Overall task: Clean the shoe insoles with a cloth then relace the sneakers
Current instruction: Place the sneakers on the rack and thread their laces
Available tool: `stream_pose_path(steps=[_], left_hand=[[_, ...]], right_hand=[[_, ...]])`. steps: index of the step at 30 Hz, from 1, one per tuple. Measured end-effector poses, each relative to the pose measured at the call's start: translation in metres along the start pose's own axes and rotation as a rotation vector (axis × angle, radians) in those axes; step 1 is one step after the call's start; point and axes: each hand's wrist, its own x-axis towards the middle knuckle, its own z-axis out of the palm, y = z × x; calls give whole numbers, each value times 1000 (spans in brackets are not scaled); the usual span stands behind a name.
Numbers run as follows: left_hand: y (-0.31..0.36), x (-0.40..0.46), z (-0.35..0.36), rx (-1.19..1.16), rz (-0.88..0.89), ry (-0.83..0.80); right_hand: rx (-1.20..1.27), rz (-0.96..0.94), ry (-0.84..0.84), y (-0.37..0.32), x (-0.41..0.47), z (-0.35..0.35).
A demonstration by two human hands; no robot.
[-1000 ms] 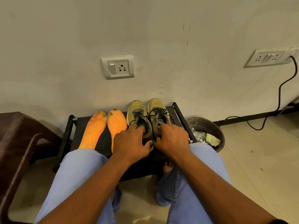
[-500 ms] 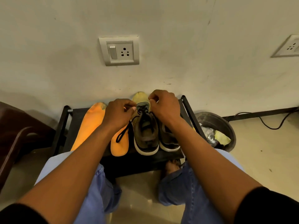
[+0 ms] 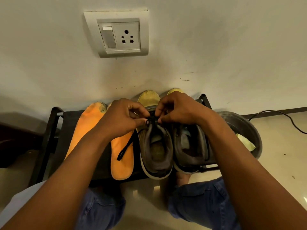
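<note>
Two yellow-toed, grey sneakers stand side by side on a low black rack (image 3: 54, 130), toes to the wall: the left sneaker (image 3: 155, 151) and the right sneaker (image 3: 189, 146). Both hands meet over the left sneaker's lacing. My left hand (image 3: 121, 118) and my right hand (image 3: 177, 108) each pinch the black lace (image 3: 127, 146) there; one loose end trails left across an orange insole (image 3: 123, 158). A second orange insole (image 3: 86, 127) lies further left. No cloth is visible.
A wall with a switch socket (image 3: 118, 33) stands right behind the rack. A round dark bin (image 3: 245, 130) with rubbish sits on the floor at the right, a black cable (image 3: 282, 117) beyond it. A dark brown chair (image 3: 15, 135) is at the left. My knees are below.
The view has drawn closer to the rack. My hands have moved from the sneakers' heels up to the left sneaker's lacing, and they now pinch the lace closer together.
</note>
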Motion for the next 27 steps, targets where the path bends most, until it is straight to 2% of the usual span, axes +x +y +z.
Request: stream_pose_path(steps=[12,27], left_hand=[[4,-3,1,49,-14,44],[4,-7,2,105,139,15]], right_hand=[[-20,-68,95,-4,3,10],[-72,-143,138,-4,6,16]])
